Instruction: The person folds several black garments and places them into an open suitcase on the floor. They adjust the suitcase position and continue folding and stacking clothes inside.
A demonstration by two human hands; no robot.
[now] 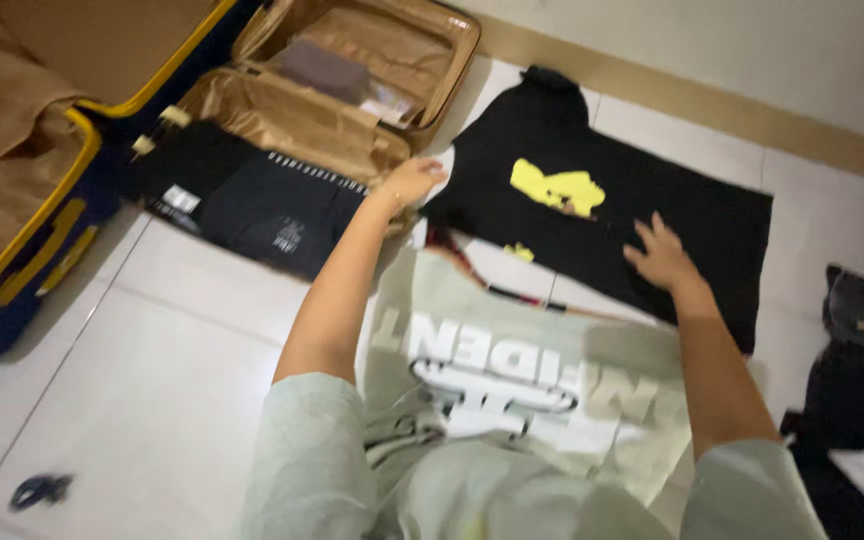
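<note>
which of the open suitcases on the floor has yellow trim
The dark blue suitcase at far left, edged in yellow; the other open suitcase is tan throughout.

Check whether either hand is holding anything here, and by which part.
The left hand touches the left edge of the black T-shirt spread on the floor; whether it pinches it cannot be told. The right hand rests flat on its middle, gripping nothing.

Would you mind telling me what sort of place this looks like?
Probably a room in a home, with someone packing on the floor: pale floor tiles, an open brown suitcase holding folded clothes, and a black T-shirt spread flat under the left hand and right hand.
</note>
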